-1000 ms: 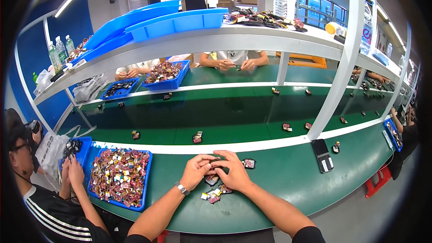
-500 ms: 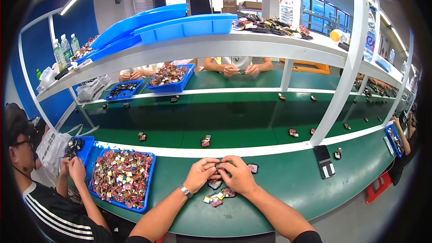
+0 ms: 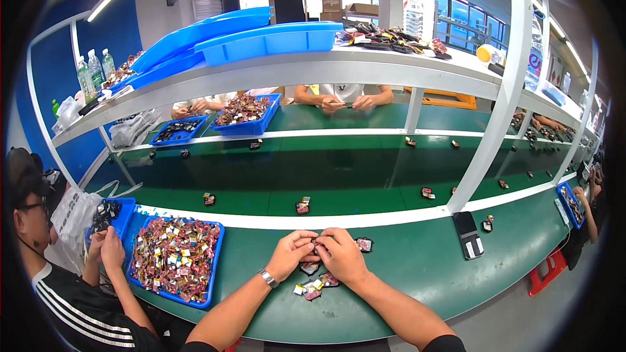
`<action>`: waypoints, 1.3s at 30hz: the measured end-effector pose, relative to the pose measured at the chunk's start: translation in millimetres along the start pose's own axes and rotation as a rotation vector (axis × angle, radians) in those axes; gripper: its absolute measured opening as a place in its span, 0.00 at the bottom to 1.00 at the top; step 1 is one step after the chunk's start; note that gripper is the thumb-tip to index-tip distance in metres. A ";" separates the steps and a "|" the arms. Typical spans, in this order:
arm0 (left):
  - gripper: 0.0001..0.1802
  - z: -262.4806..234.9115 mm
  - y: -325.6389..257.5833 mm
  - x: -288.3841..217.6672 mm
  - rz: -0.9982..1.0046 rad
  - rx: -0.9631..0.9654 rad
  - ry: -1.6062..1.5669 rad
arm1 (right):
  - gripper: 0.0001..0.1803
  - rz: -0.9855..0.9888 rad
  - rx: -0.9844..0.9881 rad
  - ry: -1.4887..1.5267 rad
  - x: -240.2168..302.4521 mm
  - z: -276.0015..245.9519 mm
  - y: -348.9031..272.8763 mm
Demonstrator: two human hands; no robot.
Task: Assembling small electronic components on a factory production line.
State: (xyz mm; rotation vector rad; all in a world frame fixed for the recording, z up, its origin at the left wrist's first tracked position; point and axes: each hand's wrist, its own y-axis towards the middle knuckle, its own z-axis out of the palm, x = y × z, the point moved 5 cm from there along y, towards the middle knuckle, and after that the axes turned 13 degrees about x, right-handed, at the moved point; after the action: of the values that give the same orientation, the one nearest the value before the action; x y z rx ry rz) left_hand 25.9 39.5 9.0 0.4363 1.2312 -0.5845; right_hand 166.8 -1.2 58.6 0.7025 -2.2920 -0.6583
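Observation:
My left hand [image 3: 290,254], with a metal watch on its wrist, and my right hand [image 3: 343,257] meet over the green bench. Their fingers pinch a small dark part [image 3: 315,242], mostly hidden between the fingertips. Just below them lies a black-cased piece [image 3: 310,267] with a reddish circuit board. Nearer me sits a loose cluster of small circuit boards [image 3: 312,289] with white and yellow bits. Another black-framed board [image 3: 364,244] rests right of my right hand.
A blue tray [image 3: 218,262] heaped with circuit boards stands left, beside a seated co-worker [image 3: 85,293]. A black pouch-like item [image 3: 468,234] lies right. Beyond a white rail, a green belt [image 3: 365,189] carries scattered boards. Overhead runs a shelf [image 3: 274,68]; a white post [image 3: 492,104] rises at right.
The boards on the belt have shifted slightly to the right. My hands stay in nearly the same place, with small finger movements around the dark part.

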 end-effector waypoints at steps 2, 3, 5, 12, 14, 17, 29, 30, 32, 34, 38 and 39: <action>0.13 1.4 2.1 0.0 0.018 -0.008 0.020 | 0.08 0.003 0.003 0.002 -0.6 0.8 0.2; 0.12 1.3 2.8 -0.5 0.037 -0.018 0.040 | 0.09 0.005 0.006 0.005 -0.8 0.9 0.3; 0.12 -4.8 -1.7 0.1 0.052 -0.046 0.056 | 0.10 0.007 0.019 0.074 4.3 1.8 2.4; 0.10 -4.7 3.3 4.3 0.073 -0.080 0.187 | 0.10 0.284 0.024 0.440 -18.8 6.9 -3.2; 0.10 -5.8 2.3 6.2 0.060 -0.078 0.182 | 0.09 0.307 0.017 0.454 -17.6 7.0 -2.8; 0.10 -1.2 0.6 3.4 0.060 -0.059 0.176 | 0.09 0.323 0.006 0.472 -20.4 6.8 -3.7; 0.12 -7.7 -0.6 -6.2 0.183 -0.198 0.312 | 0.06 0.374 -0.057 0.586 -42.3 4.2 6.4; 0.12 -12.9 -2.5 -10.1 0.262 -0.285 0.396 | 0.05 0.458 -0.116 0.618 -60.7 0.6 10.2; 0.10 -18.3 -5.6 -17.7 0.350 -0.345 0.511 | 0.05 0.521 -0.220 0.777 -117.6 -8.4 21.9; 0.08 -17.3 -3.7 -19.0 0.148 -0.234 0.909 | 0.05 0.654 -0.238 0.342 -158.7 -25.5 27.3; 0.08 -8.3 2.6 -9.2 0.158 -0.042 0.780 | 0.10 0.765 -0.091 0.083 -197.0 -28.4 31.0; 0.09 -10.8 -0.1 -10.6 0.176 -0.035 0.773 | 0.12 0.596 -0.140 -0.199 -174.5 -29.3 41.1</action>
State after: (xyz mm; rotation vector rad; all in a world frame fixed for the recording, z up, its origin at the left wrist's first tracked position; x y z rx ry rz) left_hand 15.6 47.9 16.1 0.7719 1.9071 -0.2351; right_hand 287.9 130.8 28.6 -0.1277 -2.4292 -0.6062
